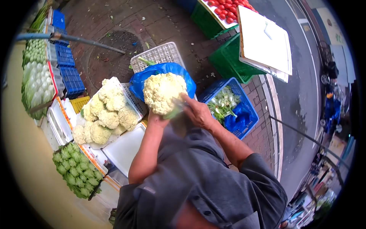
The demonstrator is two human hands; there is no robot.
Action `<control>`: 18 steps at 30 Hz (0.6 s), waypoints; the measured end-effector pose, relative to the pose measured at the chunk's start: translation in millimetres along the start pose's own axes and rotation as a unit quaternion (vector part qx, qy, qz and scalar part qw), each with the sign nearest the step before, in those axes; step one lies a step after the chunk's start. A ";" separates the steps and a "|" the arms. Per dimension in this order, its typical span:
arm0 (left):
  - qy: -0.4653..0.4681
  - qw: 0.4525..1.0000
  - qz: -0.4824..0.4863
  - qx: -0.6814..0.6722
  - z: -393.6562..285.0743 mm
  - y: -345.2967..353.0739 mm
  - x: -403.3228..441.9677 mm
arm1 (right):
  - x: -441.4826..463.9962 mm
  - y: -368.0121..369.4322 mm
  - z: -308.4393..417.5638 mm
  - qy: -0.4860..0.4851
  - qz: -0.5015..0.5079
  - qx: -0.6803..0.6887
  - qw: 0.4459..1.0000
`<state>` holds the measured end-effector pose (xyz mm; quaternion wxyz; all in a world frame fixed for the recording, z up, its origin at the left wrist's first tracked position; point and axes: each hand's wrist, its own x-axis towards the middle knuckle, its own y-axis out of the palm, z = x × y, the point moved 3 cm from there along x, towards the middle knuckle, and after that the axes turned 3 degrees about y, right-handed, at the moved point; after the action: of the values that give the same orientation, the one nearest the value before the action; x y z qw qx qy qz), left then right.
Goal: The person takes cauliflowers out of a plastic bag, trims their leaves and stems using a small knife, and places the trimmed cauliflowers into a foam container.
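A large cauliflower is held up in front of me, its white head facing away and a green leaf at its lower side. My left hand is closed around its base, with most of the fingers hidden. At the cauliflower's right edge, my right hand is closed on what looks like a knife, its grey blade smeared by motion against the head. Beneath the cauliflower, a blue plastic bag lines a crate.
More cauliflowers are heaped at left. A white crate stands ahead; a blue basket at right holds trimmed leaves. Green crates, tomatoes and a white board are beyond. A pole crosses the upper left.
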<state>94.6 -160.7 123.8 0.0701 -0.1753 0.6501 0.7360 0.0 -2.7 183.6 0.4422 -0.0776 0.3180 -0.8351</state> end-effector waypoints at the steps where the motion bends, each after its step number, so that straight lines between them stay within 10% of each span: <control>1: -0.018 0.999 0.037 -0.004 11.8 8.7 3.2 | -9.0 -10.1 -6.0 0.026 0.013 -0.020 0.999; 4: -0.036 0.993 -0.036 0.107 36.4 -4.6 17.4 | -35.4 -40.0 -22.1 0.059 -0.007 -0.034 0.998; 5: -0.016 0.942 0.034 0.332 42.2 -12.0 21.0 | -51.5 -42.3 -39.8 0.039 -0.057 -0.014 0.998; 7: 0.098 0.611 0.113 0.778 53.6 -26.9 27.1 | -80.1 -56.9 -55.9 0.063 -0.127 0.050 0.989; 10: -0.073 0.979 -0.070 0.177 73.3 -22.4 31.8 | -102.2 -75.6 -71.5 0.152 -0.194 0.141 0.959; 18: -0.149 0.952 -0.076 0.256 120.3 8.5 45.3 | -104.6 -106.5 -65.0 0.181 -0.105 0.094 0.973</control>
<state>29.6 -49.4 127.1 0.2642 -0.0884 0.7837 0.5551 -37.6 153.1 212.2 0.2928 0.0843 0.3029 -0.9030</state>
